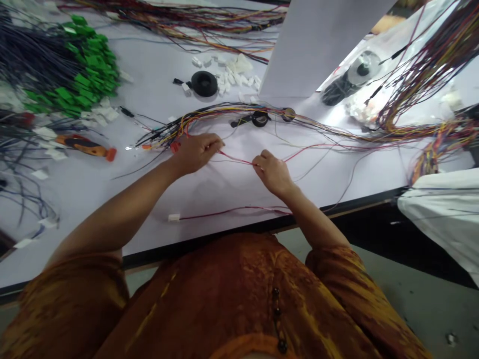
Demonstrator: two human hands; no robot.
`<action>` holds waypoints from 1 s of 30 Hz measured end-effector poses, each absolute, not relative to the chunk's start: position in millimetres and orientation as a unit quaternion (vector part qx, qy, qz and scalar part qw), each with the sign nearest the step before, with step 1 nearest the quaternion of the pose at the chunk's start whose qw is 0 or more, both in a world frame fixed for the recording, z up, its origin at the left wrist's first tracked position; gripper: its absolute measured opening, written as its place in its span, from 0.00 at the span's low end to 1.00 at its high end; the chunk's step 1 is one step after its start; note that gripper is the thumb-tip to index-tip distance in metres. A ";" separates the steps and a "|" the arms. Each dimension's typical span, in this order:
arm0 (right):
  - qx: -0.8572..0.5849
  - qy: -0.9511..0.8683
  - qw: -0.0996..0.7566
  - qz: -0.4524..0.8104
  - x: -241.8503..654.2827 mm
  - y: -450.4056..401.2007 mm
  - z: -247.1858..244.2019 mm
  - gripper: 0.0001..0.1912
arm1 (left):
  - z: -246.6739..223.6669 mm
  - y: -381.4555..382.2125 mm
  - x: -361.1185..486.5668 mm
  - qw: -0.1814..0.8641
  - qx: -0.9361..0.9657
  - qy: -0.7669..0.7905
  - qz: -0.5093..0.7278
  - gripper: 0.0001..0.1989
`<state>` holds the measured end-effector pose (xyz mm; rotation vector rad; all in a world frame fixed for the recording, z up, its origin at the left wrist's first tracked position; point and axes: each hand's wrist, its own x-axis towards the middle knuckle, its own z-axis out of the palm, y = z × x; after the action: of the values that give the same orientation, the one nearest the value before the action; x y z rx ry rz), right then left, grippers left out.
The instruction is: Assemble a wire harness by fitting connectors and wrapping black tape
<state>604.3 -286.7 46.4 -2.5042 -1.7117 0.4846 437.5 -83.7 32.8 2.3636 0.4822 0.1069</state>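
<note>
Between my two hands runs a thin red wire, which goes on to the right past my right hand. My left hand is closed in a pinch on it, close to the near side of a wire bundle. With thumb and fingers together, my right hand pinches the same wire farther right. Just behind both hands lies the long multicoloured wire bundle. Nearer my body, a red wire with a white connector on its end rests on the table.
Several green connectors on dark wires are heaped at the left. An orange-handled tool lies beside them. A black tape roll and loose white connectors are at the back. A white panel stands upright behind the bundle.
</note>
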 end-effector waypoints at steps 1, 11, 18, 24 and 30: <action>-0.807 -0.565 0.051 0.162 608.3 -285.1 53.5 0.15 | 35.1 -86.5 437.9 0.296 0.940 0.166 0.014 0.25; -0.824 -0.547 0.078 0.123 615.6 -273.1 61.9 0.18 | 40.1 -74.5 442.4 0.258 0.954 0.151 -0.036 0.20; -0.789 -0.582 0.163 0.109 593.7 -267.8 35.2 0.21 | 69.3 -33.3 473.1 0.232 0.900 0.342 0.140 0.26; -0.788 -0.579 0.069 0.195 583.1 -219.7 -1.5 0.21 | 28.6 -29.6 483.8 0.176 0.929 0.318 -0.072 0.19; -0.756 -0.584 0.121 0.269 587.6 -235.6 25.8 0.20 | 22.9 -7.1 488.5 0.069 0.951 0.285 -0.094 0.19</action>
<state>587.6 -235.6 25.8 -2.2089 -1.7043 0.7853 488.5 -7.1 22.9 2.8649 0.8593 -0.2825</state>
